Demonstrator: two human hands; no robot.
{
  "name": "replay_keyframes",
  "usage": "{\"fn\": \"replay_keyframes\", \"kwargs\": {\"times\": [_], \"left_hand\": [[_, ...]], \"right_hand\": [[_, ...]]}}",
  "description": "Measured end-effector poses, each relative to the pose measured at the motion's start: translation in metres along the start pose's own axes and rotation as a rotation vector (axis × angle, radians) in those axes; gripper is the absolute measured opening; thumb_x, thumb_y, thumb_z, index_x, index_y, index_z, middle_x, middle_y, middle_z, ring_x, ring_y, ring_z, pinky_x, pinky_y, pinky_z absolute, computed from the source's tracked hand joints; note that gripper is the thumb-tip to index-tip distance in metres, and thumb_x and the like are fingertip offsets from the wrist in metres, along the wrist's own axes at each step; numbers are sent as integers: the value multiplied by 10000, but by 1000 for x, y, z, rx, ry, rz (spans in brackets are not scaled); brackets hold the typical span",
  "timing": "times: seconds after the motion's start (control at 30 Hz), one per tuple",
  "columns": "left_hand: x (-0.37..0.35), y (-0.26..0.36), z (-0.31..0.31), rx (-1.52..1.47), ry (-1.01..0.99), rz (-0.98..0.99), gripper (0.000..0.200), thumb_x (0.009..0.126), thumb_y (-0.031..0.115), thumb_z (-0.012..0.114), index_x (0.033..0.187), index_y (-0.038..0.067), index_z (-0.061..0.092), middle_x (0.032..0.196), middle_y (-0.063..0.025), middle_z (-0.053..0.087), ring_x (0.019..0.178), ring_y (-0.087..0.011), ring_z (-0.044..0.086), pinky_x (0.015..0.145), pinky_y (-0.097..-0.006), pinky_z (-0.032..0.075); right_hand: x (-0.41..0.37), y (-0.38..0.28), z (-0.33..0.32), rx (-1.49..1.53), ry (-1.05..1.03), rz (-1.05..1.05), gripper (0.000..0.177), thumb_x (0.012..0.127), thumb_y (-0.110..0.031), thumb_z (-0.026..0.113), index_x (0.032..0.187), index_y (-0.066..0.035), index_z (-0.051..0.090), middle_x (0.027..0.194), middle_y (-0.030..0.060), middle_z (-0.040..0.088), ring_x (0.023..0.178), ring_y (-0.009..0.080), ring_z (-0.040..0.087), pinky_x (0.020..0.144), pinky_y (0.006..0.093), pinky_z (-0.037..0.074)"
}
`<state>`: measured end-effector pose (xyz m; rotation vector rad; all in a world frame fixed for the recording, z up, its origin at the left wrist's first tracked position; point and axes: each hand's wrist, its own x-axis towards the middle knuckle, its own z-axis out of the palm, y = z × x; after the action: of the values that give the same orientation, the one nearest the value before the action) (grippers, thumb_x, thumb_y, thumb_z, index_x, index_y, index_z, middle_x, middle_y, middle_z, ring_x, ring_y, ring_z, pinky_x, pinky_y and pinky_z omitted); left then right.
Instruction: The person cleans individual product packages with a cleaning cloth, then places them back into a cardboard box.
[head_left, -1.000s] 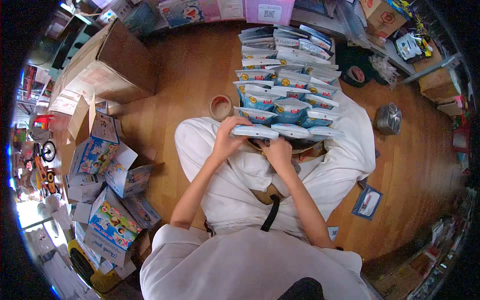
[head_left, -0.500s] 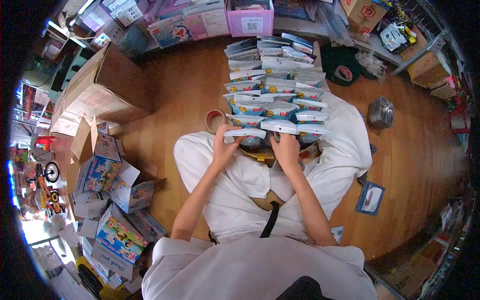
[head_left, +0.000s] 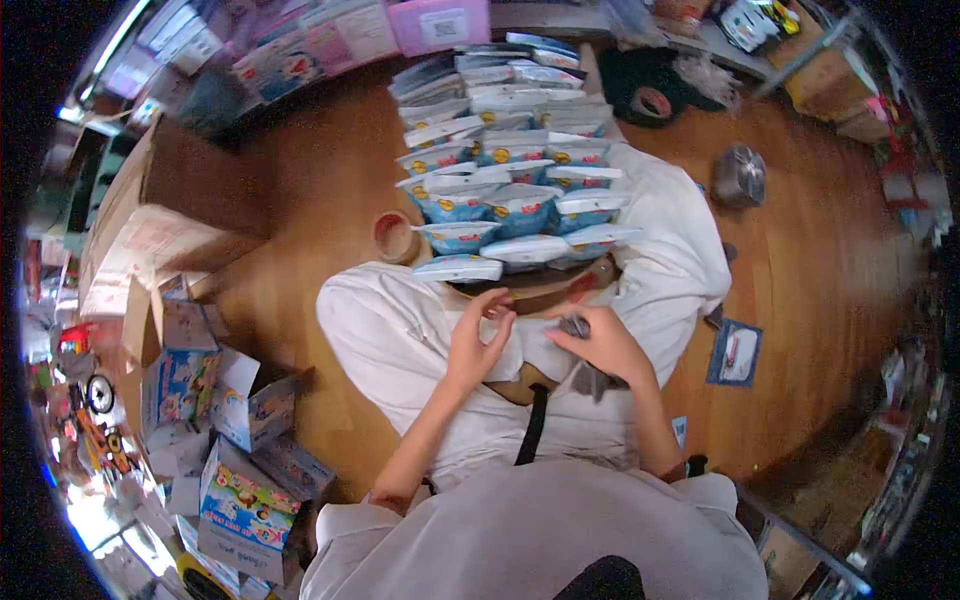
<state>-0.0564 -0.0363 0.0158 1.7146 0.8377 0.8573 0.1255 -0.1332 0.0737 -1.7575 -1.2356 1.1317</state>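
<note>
In front of my lap stand several rows of blue and white pouches (head_left: 522, 210) marked "Kids", packed upright with their pale top edges toward me. My left hand (head_left: 482, 335) is raised just short of the front row, holding nothing, thumb and fingers apart. Close by on its right, my right hand (head_left: 605, 342) pinches a small dark grey piece (head_left: 573, 325); I cannot tell what it is. Below that wrist shows some grey cloth (head_left: 592, 382). A brown container edge (head_left: 535, 298) shows under the front pouches.
A tape roll (head_left: 396, 238) lies left of the pouches, a metal tin (head_left: 739, 176) to the right. A large carton (head_left: 165, 220) and opened printed boxes (head_left: 245, 500) stand at left. A flat blue packet (head_left: 735, 352) lies on the wooden floor (head_left: 790, 290). Shelves border the back.
Both hands have let go of the front pouches and drawn back toward my lap. My right hand now has a grey piece in its fingers. The whole view has shifted slightly.
</note>
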Motion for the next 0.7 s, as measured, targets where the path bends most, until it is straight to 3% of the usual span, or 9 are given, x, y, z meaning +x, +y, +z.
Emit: {"fn": "replay_keyframes", "kwargs": {"times": [0.07,0.17,0.23,0.3,0.37,0.47,0.6,0.67,0.7], "left_hand": [[7,6,0,75,-148,15,226,843,45,640,1067,19,614,958,-115,659,847,-217,633,761,-300,485],[12,14,10,121,-346,64,150,863,67,610,1003,19,638,967,-122,662,884,-262,636,791,-332,487],[8,14,25,131,-439,103,145,862,65,604,994,18,640,966,-120,664,880,-276,633,791,-344,486],[0,14,39,162,-552,152,147,860,57,596,996,22,639,962,-119,663,875,-287,628,790,-357,479],[-5,18,54,186,-645,211,150,856,52,593,996,26,637,958,-119,660,868,-295,622,788,-368,472],[-13,33,70,199,-758,296,162,842,49,598,999,32,629,948,-120,653,853,-297,612,786,-374,457],[-18,50,79,203,-848,342,162,832,39,601,992,20,624,962,-114,652,856,-293,610,798,-375,452],[-16,58,78,243,-877,341,159,831,36,603,988,15,622,965,-115,652,855,-291,611,799,-376,451],[-18,59,77,257,-890,339,158,831,34,604,986,13,621,967,-115,652,854,-290,611,800,-377,451]], "right_hand": [[-42,14,-23,82,-41,69,220,820,-153,665,978,0,658,861,79,669,793,130,593,737,275,464],[-119,60,-63,121,158,275,151,810,-82,611,933,-13,665,863,135,676,828,190,624,800,318,475],[-181,110,-87,62,455,461,155,789,-85,610,918,-13,656,835,135,661,822,210,612,810,323,468],[-250,187,-102,-530,850,493,192,767,-134,643,905,-1,642,830,142,653,800,235,616,761,331,479],[-306,255,-120,-251,992,898,293,722,-182,707,932,7,628,861,166,652,822,270,632,720,356,491],[-333,313,-134,-557,974,920,312,726,-128,721,968,34,609,802,53,591,787,195,599,696,330,479],[-304,358,-156,-113,1299,569,461,724,-202,774,1062,62,604,990,131,655,931,198,613,805,336,490],[-297,376,-169,-38,1278,759,547,712,-264,790,1076,93,593,1064,190,647,977,197,604,833,335,484],[-302,383,-172,-76,1145,841,566,703,-280,795,1091,78,592,1071,190,646,983,207,607,833,339,484]]}}
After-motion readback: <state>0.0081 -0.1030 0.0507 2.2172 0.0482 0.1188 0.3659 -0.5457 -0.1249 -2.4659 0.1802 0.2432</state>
